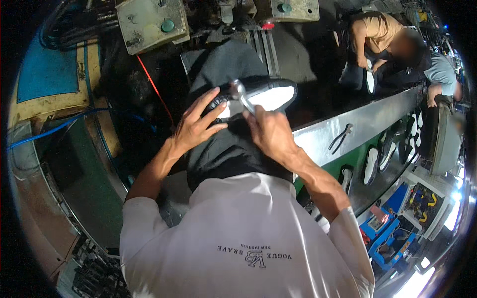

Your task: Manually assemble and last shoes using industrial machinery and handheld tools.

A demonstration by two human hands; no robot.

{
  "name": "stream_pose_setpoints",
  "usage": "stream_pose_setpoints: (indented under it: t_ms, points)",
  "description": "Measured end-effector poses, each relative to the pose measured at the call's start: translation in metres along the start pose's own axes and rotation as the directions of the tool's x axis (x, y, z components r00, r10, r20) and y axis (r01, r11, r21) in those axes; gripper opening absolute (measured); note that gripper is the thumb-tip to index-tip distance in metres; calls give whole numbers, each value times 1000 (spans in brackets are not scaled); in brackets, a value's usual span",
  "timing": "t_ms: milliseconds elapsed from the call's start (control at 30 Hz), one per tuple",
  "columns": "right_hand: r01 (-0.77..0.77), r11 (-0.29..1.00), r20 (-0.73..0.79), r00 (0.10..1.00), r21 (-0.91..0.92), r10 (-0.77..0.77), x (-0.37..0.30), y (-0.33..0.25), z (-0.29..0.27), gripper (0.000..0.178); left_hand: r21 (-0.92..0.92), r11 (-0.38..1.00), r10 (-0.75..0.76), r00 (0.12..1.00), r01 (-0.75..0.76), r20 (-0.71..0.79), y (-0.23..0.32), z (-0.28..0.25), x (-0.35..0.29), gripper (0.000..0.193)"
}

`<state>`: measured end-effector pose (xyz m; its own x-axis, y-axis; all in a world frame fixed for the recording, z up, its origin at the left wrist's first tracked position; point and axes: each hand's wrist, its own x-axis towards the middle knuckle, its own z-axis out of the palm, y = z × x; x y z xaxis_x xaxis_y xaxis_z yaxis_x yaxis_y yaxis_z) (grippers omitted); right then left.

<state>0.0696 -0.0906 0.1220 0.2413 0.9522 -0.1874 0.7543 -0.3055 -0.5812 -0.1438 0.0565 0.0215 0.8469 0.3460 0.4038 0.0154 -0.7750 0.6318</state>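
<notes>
One black shoe [258, 94] with a white sole lies upside down at centre, far of the person's chest. The left hand [196, 124] spreads its fingers over the shoe's heel end. The right hand [266, 131] is closed around one metal tool [241, 94] pressed to the sole. One pair of pliers [340, 138] lies on the steel ledge [367, 121] right. About six soles [370, 166] line the conveyor below; more are blurred. The shoe's upper is hidden.
</notes>
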Motion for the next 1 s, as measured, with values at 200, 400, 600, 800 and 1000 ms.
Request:
stream_pose_setpoints:
  t_ms: [200,400,600,800,1000]
  points:
    - [-73,997,10,997,16,73,-15,13,53,26,11,1000,-10,1000,10,-16,4,-2,-3,69]
    - [106,915,-324,946,390,29,-14,-36,-8,30,-167,928,-331,943,333,39,16,-4,1,103]
    - [-54,986,187,982,157,24,-1,-5,10,32,-218,916,-342,940,336,10,9,3,-5,102]
    - [-12,998,113,993,-68,20,-3,6,52,31,-262,891,-385,923,371,-3,16,2,-7,99]
    - [88,996,-210,974,21,-82,8,56,-41,54,-274,889,-359,930,367,82,2,-12,-19,100]
